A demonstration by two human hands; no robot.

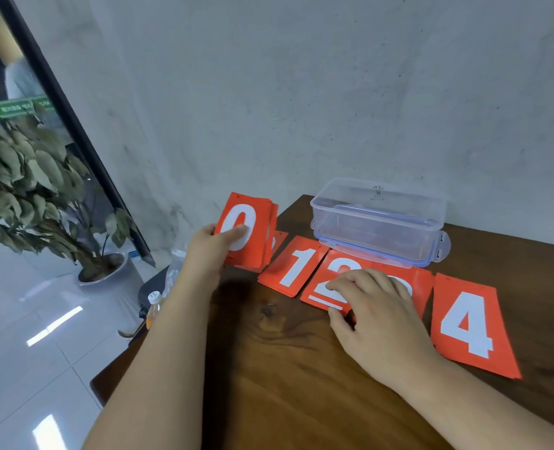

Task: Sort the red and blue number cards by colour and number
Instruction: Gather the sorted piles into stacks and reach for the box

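Left hand [204, 251] grips red stack [253, 237], 0 showing | right hand [378, 316] pinches 2 card [321, 289] on desk [285, 378] | align squarely beside 1 card [293, 266].

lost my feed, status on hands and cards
Left hand holds red stack, 0 on top. Right hand pinches 2 card, beside 1 card. Clear box behind, nothing blocking.

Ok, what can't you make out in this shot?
Head view:
- Covered card between 2 card and 4 card: number under right hand.
- Stack in left hand: cards under the 0 hidden.
- Rear card: number blocked by stack.
- Bottle label: too small.
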